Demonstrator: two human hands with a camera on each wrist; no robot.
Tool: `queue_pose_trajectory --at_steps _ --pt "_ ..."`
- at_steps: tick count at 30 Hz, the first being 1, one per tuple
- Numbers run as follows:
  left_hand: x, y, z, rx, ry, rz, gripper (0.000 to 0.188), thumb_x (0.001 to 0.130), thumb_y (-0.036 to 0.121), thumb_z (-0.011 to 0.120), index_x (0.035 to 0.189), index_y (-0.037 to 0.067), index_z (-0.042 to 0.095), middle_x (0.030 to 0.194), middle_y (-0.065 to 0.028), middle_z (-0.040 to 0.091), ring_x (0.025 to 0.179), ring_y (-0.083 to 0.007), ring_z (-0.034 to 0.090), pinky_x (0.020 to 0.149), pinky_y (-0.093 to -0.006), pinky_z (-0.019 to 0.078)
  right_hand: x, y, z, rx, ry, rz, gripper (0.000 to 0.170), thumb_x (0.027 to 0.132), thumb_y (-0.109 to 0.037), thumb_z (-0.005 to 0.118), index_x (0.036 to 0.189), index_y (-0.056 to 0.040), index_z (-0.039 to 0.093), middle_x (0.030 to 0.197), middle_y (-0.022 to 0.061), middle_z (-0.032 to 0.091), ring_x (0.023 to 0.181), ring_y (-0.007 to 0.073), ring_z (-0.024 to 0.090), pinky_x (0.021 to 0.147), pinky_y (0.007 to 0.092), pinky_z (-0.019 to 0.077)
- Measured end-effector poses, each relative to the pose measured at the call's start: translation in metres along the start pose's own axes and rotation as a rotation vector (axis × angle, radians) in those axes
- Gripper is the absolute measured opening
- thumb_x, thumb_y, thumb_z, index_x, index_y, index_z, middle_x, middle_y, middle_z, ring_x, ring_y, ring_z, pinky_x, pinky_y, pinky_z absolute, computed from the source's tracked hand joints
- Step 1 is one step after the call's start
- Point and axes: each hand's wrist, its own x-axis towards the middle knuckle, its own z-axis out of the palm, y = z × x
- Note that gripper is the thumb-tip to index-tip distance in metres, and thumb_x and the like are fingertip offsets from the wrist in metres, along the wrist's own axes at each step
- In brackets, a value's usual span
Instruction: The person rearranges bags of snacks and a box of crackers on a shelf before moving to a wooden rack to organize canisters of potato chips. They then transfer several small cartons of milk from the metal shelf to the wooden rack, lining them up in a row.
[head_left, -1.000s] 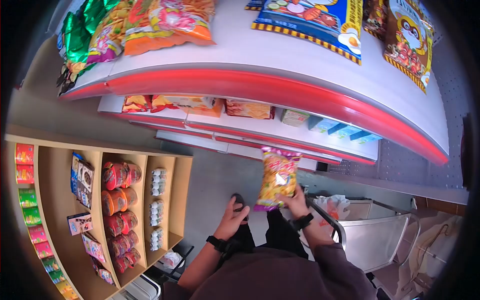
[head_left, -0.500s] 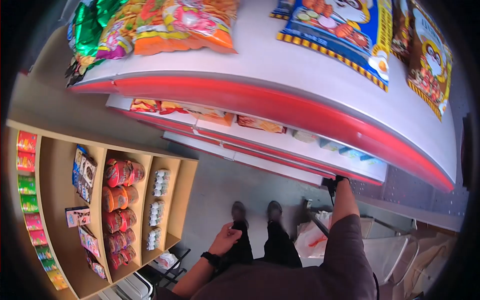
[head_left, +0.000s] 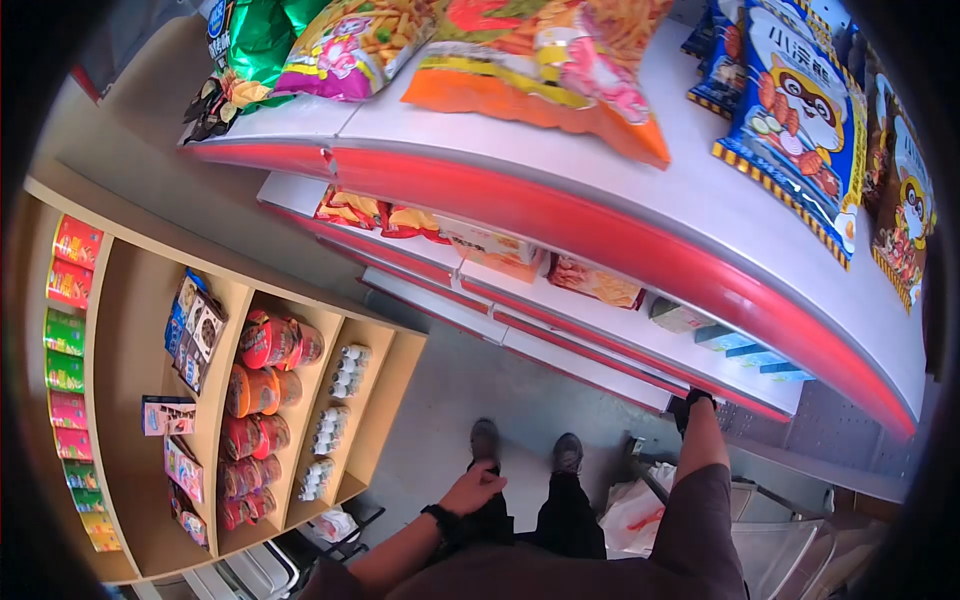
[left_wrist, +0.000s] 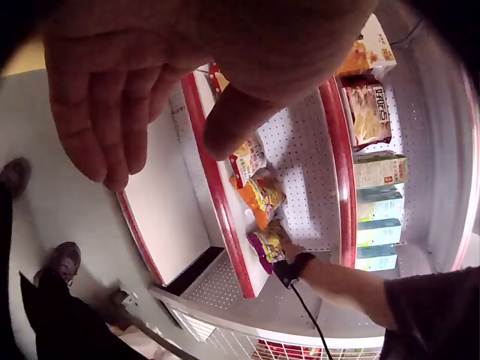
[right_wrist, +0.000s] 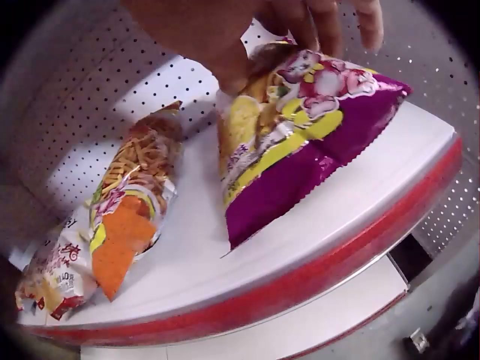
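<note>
Snack bag [right_wrist: 296, 135], purple-edged, tilts over the white shelf [right_wrist: 191, 244] — right grip [right_wrist: 225, 34] pinching its top, left grip [left_wrist: 172, 49] loose, thumb apart.

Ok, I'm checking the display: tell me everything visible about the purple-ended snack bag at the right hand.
The snack bag is plump and glossy, apparently plastic film, with a purple end, yellow stripe, pink cartoon figure and food pictures. Its purple end looks sealed; the other is partly hidden. It sits tilted on the shelf, purple end toward the red front edge. The right hand holds its far end; a gap separates it from the orange-ended bag.
</note>
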Motion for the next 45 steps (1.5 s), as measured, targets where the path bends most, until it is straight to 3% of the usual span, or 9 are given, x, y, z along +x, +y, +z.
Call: queue_pose_trajectory --at_steps 8,10,14,22,27,30,35,42,45 --pt "0.118 0.038 -0.057 0.174 -0.057 0.193 0.073 0.091 0.042 0.074 0.143 -0.001 0.047 0.122 -0.0174 0.067 0.110 -0.0253 0.066 0.095 -0.0377 0.0521 -0.080 -0.098 -0.006 0.077 0.081 -0.192 0.031 0.090 -0.027 0.062 0.109 -0.0044 0.072 0.111 0.0245 0.070 0.104 0.0447 0.065 0.090 0.0523 0.0517" --pt "0.167 0.038 -0.079 0.261 0.049 0.357 0.067 0.092 0.038 0.074 0.140 -0.001 0.050 0.123 -0.0185 0.066 0.110 -0.0291 0.066 0.096 -0.0395 0.0522 -0.099 -0.138 0.018 0.227 0.208 -0.336 0.037 0.082 -0.021 0.075 0.113 -0.0030 0.068 0.110 0.0253 0.069 0.102 0.0465 0.064 0.089 0.0535 0.0510" --pt "0.220 0.092 -0.122 0.507 0.348 0.571 0.047 0.090 0.026 0.071 0.128 0.002 0.059 0.123 -0.0226 0.063 0.116 -0.0410 0.061 0.100 -0.0458 0.0506 -0.107 -0.221 0.046 0.297 0.255 -0.687 0.029 0.087 -0.021 0.070 0.110 -0.0025 0.070 0.106 0.0258 0.069 0.101 0.0461 0.064 0.089 0.0529 0.0509" --pt "0.353 0.140 -0.172 0.899 0.742 0.953 0.037 0.089 0.026 0.067 0.113 -0.001 0.064 0.114 -0.0208 0.065 0.108 -0.0372 0.063 0.099 -0.0464 0.0493 -0.098 -0.317 0.056 0.262 0.259 -0.839 0.027 0.095 -0.025 0.061 0.109 -0.0028 0.066 0.097 0.0268 0.068 0.089 0.0463 0.066 0.079 0.0547 0.0519" --pt "0.377 0.139 -0.180 0.927 0.875 1.066 0.029 0.092 0.025 0.062 0.096 -0.002 0.071 0.102 -0.0192 0.071 0.098 -0.0366 0.067 0.093 -0.0456 0.0518 -0.127 -0.341 0.096 0.401 0.440 -1.357 0.020 0.081 -0.011 0.072 0.098 -0.0018 0.065 0.094 0.0157 0.066 0.089 0.0350 0.064 0.081 0.0442 0.0533" --pt "0.388 0.131 -0.188 0.913 0.955 1.259 0.029 0.094 0.024 0.058 0.082 0.001 0.071 0.086 -0.0162 0.071 0.081 -0.0356 0.067 0.086 -0.0466 0.0527 -0.129 -0.354 0.130 0.315 0.553 -1.352 0.032 0.081 -0.016 0.075 0.107 -0.0006 0.065 0.106 0.0168 0.068 0.100 0.0347 0.064 0.088 0.0447 0.0525" --pt "0.373 0.120 -0.176 1.074 0.992 1.164 0.028 0.092 0.025 0.060 0.083 0.002 0.073 0.087 -0.0165 0.071 0.082 -0.0353 0.069 0.082 -0.0466 0.0540 -0.130 -0.354 0.162 0.236 0.740 -1.322 0.046 0.078 -0.019 0.077 0.117 0.0014 0.063 0.118 0.0195 0.067 0.107 0.0355 0.063 0.096 0.0447 0.0503" --pt "0.348 0.135 -0.207 0.942 0.905 1.043 0.024 0.088 0.026 0.064 0.084 0.004 0.074 0.086 -0.0168 0.072 0.082 -0.0377 0.069 0.077 -0.0480 0.0556 -0.139 -0.351 0.149 0.146 0.593 -1.279 0.047 0.072 -0.016 0.079 0.114 0.0000 0.063 0.116 0.0171 0.067 0.107 0.0338 0.062 0.093 0.0446 0.0504" --pt "0.366 0.148 -0.255 0.841 1.152 1.259 0.032 0.081 0.026 0.073 0.105 0.005 0.069 0.110 -0.0231 0.066 0.108 -0.0414 0.062 0.092 -0.0499 0.0511 -0.132 -0.349 0.152 0.105 0.660 -1.303 0.047 0.071 -0.016 0.080 0.112 -0.0009 0.063 0.114 0.0160 0.067 0.105 0.0328 0.062 0.091 0.0439 0.0506"
